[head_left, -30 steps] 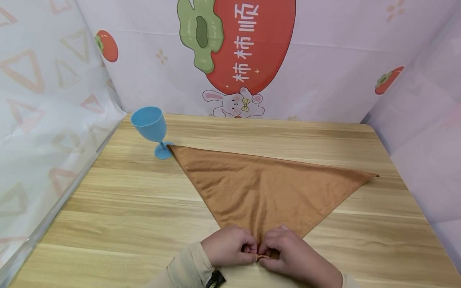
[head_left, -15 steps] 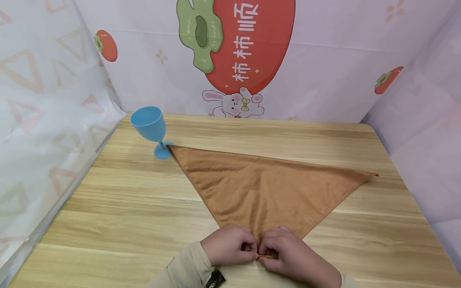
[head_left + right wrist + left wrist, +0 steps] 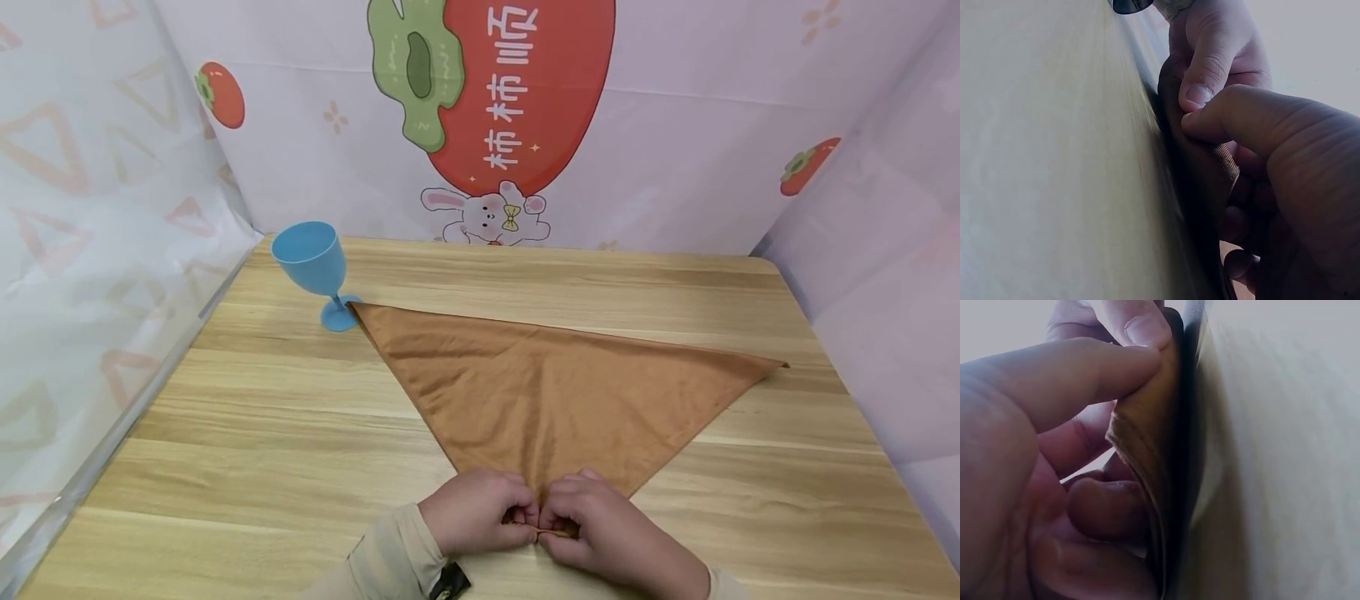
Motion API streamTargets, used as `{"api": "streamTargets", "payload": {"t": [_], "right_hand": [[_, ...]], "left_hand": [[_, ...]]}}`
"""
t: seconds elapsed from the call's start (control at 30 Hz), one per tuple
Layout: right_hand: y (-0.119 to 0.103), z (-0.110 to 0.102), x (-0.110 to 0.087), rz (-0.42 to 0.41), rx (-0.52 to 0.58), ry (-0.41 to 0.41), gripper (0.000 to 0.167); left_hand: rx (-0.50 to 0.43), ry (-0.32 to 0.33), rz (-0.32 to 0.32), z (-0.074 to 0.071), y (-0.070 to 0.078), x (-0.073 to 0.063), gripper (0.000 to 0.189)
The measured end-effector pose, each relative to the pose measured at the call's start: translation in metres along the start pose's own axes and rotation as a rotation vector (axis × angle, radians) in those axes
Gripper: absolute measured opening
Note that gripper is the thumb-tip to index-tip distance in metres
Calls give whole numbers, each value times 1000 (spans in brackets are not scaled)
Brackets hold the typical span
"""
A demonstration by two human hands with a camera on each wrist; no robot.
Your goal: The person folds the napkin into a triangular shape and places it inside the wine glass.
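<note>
A brown cloth lies spread as a triangle, its long straight edge at the back and its near point between the hands. My left hand pinches that near edge between thumb and curled fingers. Right beside it, my right hand pinches the same edge, the thumb tips almost meeting. In the left wrist view the cloth's edge is turned up under the thumb. The right wrist view has the cloth pinched under both thumbs, close over the tabletop. Part of the near point is hidden by the fingers.
A blue plastic goblet stands upright at the back left, its foot right at the cloth's left corner. The wooden table is bounded by a printed backdrop behind and pale sheets at both sides.
Both hands stay at the near point of the cloth, with only a slight shift of the fingertips and the pinched edge. The goblet and the rest of the cloth are unmoved.
</note>
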State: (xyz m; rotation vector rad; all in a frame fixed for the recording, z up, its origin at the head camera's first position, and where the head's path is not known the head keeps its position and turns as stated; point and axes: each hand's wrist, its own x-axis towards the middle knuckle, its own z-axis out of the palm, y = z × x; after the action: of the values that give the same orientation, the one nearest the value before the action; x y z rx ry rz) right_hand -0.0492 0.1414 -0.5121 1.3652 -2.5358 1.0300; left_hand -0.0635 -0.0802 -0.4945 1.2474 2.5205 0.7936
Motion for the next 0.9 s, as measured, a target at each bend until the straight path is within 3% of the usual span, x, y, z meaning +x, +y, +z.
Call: {"api": "streamTargets", "payload": {"t": [0.3, 0.57, 0.9], "right_hand": [[-3, -3, -1, 87, 21, -12, 31], [1, -2, 1, -51, 51, 37, 27], [3, -1, 0, -48, 109, 29, 26]], "left_hand": [[-7, -45, -48, -2, -1, 1, 14], [-38, -35, -66, -2, 0, 1, 13], [-98, 9, -57, 1, -1, 0, 19]]}}
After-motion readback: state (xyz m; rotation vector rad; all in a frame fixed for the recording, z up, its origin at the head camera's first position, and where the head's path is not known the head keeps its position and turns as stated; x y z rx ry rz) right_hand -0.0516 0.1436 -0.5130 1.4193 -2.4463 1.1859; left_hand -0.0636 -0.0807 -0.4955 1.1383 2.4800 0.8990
